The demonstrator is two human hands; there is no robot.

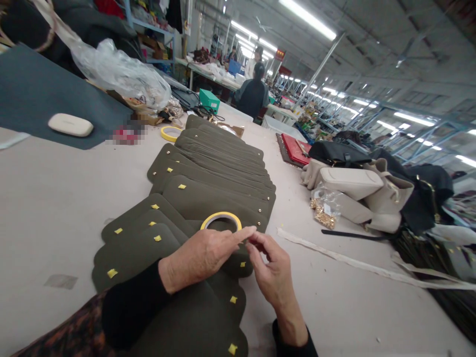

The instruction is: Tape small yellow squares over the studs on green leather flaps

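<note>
Currently the left hand (203, 255) overlaps a tape roll (222, 214), the right hand (273, 270) curled beside the left's fingertips, above olive panels (211, 198); whether either grasps anything, I cannot tell.

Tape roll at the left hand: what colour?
The tape roll is yellow, clearest in the head view.

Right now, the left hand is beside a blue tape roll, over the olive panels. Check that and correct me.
The colour is wrong: the head view shows a yellow tape roll. The left hand is indeed beside it, over the olive panels.
</note>
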